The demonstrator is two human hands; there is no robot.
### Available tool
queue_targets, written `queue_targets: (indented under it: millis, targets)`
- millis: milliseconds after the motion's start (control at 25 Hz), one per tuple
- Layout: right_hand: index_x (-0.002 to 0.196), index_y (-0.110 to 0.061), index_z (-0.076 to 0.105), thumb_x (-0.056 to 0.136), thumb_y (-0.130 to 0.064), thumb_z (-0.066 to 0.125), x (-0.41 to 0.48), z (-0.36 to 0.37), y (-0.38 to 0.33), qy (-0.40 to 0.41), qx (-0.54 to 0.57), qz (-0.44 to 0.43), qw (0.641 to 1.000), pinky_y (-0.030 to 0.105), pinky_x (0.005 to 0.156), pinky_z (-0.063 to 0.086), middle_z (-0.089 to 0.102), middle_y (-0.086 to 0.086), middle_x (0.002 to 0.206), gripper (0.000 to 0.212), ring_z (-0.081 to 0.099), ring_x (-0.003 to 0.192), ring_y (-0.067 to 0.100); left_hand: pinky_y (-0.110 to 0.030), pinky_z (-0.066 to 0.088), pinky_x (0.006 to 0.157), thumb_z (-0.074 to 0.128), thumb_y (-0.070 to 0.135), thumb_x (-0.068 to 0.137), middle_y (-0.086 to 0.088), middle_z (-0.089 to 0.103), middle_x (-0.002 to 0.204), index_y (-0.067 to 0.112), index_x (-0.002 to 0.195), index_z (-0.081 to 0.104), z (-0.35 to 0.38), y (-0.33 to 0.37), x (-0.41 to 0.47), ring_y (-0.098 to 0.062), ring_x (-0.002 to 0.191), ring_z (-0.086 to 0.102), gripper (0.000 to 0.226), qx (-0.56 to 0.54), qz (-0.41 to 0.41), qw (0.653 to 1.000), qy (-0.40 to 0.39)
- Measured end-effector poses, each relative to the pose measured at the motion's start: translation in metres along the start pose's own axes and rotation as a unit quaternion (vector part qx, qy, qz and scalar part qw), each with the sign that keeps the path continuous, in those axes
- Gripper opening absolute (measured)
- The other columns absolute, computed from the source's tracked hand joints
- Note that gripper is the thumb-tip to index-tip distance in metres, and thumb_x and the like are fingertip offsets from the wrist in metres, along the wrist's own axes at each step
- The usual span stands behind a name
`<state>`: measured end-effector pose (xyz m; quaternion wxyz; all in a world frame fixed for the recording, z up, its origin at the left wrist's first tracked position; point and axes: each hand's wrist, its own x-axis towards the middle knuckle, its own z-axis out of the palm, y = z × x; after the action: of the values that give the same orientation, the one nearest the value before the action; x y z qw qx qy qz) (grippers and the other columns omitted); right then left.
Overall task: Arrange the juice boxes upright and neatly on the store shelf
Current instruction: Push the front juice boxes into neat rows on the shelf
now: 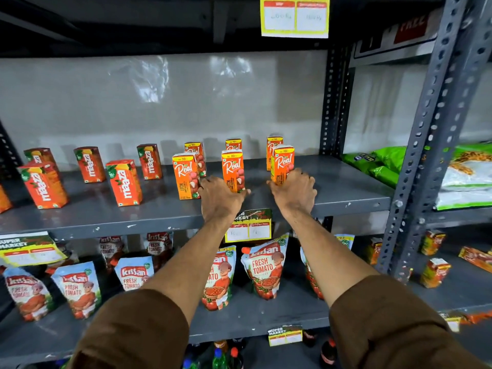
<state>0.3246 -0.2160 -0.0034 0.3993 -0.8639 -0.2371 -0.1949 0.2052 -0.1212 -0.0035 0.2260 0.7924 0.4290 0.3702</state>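
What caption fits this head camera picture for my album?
Two hands, left hand and right hand, straighten orange Real juice boxes on a grey store shelf.

Evenly and fairly brightly lit from above and in front, with patchy glare across the pale back panel [165,97] and soft shadows behind the juice boxes [186,177]. Dark under the upper shelf [106,22]. Strong wide-angle bending of the steel uprights [431,129] at right. Slight softness throughout; price tag [295,17] writing washed out, barely legible.
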Motion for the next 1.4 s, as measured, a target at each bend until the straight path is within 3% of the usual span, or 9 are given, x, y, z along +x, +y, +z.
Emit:
queue_targets:
  millis: [480, 920, 1040, 1120, 1200, 1280, 1400]
  targets:
    - [0.127, -0.004, 0.056, 0.079, -0.064, 0.072, -0.003, -0.004, -0.001, -0.004, -0.015, -0.011, 1.000, 0.045, 0.096, 0.050, 0.064, 0.014, 0.125, 0.079, 0.058, 0.121, 0.031, -0.046, 0.058, 0.089, 0.075, 0.054, 0.083, -0.012, 0.072, 0.109, 0.005, 0.112, 0.068, 0.001, 0.011, -0.007, -0.031, 0.105, 0.069, 0.057, 0.042, -0.012, 0.999, 0.020]
    - [0.129, -0.004, 0.054, 0.079, -0.064, 0.072, -0.002, 0.001, 0.000, -0.002, -0.010, -0.014, 1.000, 0.045, 0.096, 0.049, 0.062, 0.016, 0.127, 0.081, 0.057, 0.121, 0.032, -0.046, 0.057, 0.090, 0.075, 0.058, 0.081, -0.011, 0.072, 0.109, 0.006, 0.111, 0.069, 0.003, 0.010, -0.010, -0.030, 0.107, 0.068, 0.061, 0.055, 0.009, 0.997, 0.045]
    - [0.141, -0.004, 0.043, 0.073, -0.068, 0.074, -0.003, -0.005, -0.001, -0.013, 0.008, -0.002, 1.000, 0.043, 0.098, 0.047, 0.052, 0.017, 0.133, 0.098, 0.049, 0.124, 0.032, -0.045, 0.056, 0.093, 0.074, 0.059, 0.081, -0.012, 0.070, 0.112, 0.005, 0.112, 0.068, -0.001, 0.009, -0.010, -0.030, 0.110, 0.067, 0.063, 0.028, 0.013, 0.999, 0.026]
    - [0.152, -0.007, 0.031, 0.073, -0.071, 0.074, -0.012, -0.012, -0.006, 0.038, 0.070, 0.002, 0.997, 0.043, 0.096, 0.043, 0.039, 0.017, 0.135, 0.110, 0.041, 0.121, 0.031, -0.041, 0.051, 0.101, 0.073, 0.058, 0.082, -0.012, 0.064, 0.122, 0.005, 0.117, 0.066, -0.010, 0.009, -0.015, -0.028, 0.121, 0.058, 0.064, -0.028, 0.028, 0.999, 0.032]
    - [0.150, -0.012, 0.034, 0.082, -0.065, 0.071, -0.031, -0.016, -0.027, 0.145, 0.148, -0.067, 0.976, 0.043, 0.095, 0.042, 0.037, 0.015, 0.131, 0.094, 0.039, 0.117, 0.028, -0.037, 0.045, 0.105, 0.072, 0.054, 0.086, -0.007, 0.057, 0.131, 0.008, 0.124, 0.062, -0.027, 0.002, -0.023, -0.023, 0.128, 0.048, 0.061, -0.070, 0.089, 0.991, 0.070]
    - [0.138, -0.016, 0.043, 0.090, -0.054, 0.066, -0.050, -0.016, -0.061, 0.204, 0.199, -0.171, 0.943, 0.040, 0.099, 0.041, 0.042, 0.011, 0.127, 0.066, 0.042, 0.115, 0.024, -0.034, 0.047, 0.100, 0.071, 0.041, 0.091, -0.005, 0.059, 0.128, 0.009, 0.124, 0.062, -0.048, -0.008, -0.027, -0.022, 0.123, 0.050, 0.048, -0.065, 0.181, 0.975, 0.115]
    - [0.123, -0.012, 0.052, 0.092, -0.036, 0.068, -0.085, -0.004, -0.129, 0.156, 0.284, -0.276, 0.905, 0.032, 0.092, 0.046, 0.050, 0.012, 0.119, 0.043, 0.050, 0.110, 0.022, -0.039, 0.045, 0.093, 0.073, 0.021, 0.087, -0.014, 0.065, 0.115, 0.001, 0.113, 0.066, -0.095, -0.050, -0.019, -0.033, 0.110, 0.056, 0.033, -0.009, 0.227, 0.960, 0.161]
